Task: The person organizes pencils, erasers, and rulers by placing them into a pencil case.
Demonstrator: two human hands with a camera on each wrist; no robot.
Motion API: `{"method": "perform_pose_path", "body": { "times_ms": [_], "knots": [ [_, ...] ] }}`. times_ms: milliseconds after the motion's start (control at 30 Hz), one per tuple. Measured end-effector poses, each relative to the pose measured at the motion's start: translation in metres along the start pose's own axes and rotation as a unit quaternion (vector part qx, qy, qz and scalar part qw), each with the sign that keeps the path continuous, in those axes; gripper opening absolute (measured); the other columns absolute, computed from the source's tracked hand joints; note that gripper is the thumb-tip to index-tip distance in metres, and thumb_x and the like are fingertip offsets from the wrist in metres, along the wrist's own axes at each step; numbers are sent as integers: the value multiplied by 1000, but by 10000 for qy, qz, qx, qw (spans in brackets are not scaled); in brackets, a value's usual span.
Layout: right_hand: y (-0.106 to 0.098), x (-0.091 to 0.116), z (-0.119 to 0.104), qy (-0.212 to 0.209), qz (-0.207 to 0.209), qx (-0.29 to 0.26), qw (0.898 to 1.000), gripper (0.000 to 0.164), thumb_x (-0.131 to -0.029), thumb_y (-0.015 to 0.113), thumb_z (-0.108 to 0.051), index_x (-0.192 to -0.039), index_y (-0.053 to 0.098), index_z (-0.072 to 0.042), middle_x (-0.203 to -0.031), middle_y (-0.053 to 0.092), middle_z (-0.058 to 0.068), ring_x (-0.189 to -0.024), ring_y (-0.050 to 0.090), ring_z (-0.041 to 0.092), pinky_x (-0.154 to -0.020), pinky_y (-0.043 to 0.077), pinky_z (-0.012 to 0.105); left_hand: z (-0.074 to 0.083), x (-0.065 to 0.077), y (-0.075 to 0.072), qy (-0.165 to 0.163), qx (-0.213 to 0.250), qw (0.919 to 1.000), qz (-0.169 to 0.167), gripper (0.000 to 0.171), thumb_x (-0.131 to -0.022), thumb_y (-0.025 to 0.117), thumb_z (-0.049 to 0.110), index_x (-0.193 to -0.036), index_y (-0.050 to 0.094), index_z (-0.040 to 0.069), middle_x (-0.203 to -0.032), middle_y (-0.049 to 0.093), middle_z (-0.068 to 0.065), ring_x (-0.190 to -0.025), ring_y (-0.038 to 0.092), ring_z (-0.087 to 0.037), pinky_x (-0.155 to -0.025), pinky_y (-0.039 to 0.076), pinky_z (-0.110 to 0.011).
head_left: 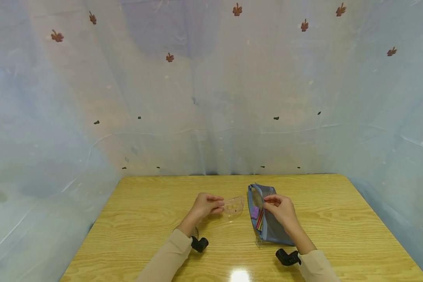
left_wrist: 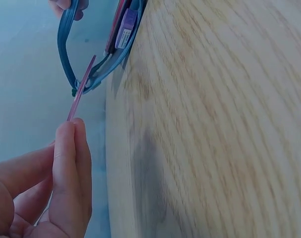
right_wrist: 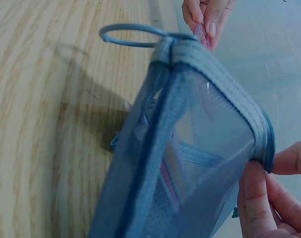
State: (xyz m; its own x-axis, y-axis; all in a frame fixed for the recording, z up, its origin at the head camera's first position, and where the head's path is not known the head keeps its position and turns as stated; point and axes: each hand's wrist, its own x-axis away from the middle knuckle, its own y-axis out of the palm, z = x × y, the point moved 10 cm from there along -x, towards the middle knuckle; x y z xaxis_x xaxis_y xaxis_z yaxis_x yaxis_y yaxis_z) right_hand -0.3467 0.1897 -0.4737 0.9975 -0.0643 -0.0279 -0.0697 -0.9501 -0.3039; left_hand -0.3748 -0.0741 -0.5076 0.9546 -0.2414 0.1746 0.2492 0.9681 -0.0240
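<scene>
My left hand (head_left: 208, 204) pinches a clear plastic protractor (head_left: 234, 205) by its edge, above the table and left of the pouch. In the left wrist view the protractor (left_wrist: 82, 88) appears edge-on as a thin pinkish strip beyond the fingertips. A blue mesh zip pouch (head_left: 277, 229) stands with its mouth open toward the left. With thumb and fingers, my right hand (head_left: 282, 210) grips the zipper edge of its near-right side, also seen in the right wrist view on the pouch (right_wrist: 155, 148). Inside lie a purple eraser (head_left: 255, 212) and several pencils (head_left: 259, 221).
The wood-grain table (head_left: 144, 219) has pale plastic sheeting (head_left: 211, 86) behind it and at both sides. A loop (right_wrist: 133, 29) sticks out from the pouch's end. Something round and dark (head_left: 195, 232) is partly hidden under my left wrist.
</scene>
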Motion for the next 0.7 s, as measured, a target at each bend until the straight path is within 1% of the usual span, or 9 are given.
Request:
{"method": "perform_pose_path", "body": {
  "times_ms": [267, 400, 600, 700],
  "knots": [
    [0, 1, 1, 45, -34, 11, 10000, 23, -89, 72, -1, -109, 69, 9, -101, 69, 16, -83, 65, 15, -71, 57, 29, 0, -5, 5, -28, 98, 9999, 60, 29, -96, 64, -2, -122, 63, -14, -108, 69, -25, -89, 73, -28, -85, 57, -44],
    [-1, 0, 1, 58, -26, 2, 10000, 24, -89, 72, -1, -110, 69, 9, -102, 69, 16, -82, 65, 12, -72, 56, 27, 1, -6, 10, -26, 168, 9998, 71, 29, -96, 63, -3, -123, 62, -16, -105, 70, -23, -90, 73, -30, -87, 56, -45],
    [-1, 1, 1, 46, -45, 16, 10000, 25, -89, 72, -1, -111, 69, 9, -105, 68, 18, -83, 64, 11, -71, 55, 24, 0, -8, 17, -16, 250, 9997, 43, 26, -97, 62, -3, -120, 64, -15, -102, 71, -21, -90, 73, -30, -86, 57, -43],
    [-2, 1, 0, 58, -31, 30, 10000, 23, -89, 71, -1, -110, 69, 9, -104, 69, 17, -83, 64, 12, -71, 55, 24, 0, -10, 21, -1, 296, 9996, 26, 25, -97, 62, -3, -119, 64, -15, -101, 71, -20, -89, 73, -30, -84, 58, -41]
  ]
}}
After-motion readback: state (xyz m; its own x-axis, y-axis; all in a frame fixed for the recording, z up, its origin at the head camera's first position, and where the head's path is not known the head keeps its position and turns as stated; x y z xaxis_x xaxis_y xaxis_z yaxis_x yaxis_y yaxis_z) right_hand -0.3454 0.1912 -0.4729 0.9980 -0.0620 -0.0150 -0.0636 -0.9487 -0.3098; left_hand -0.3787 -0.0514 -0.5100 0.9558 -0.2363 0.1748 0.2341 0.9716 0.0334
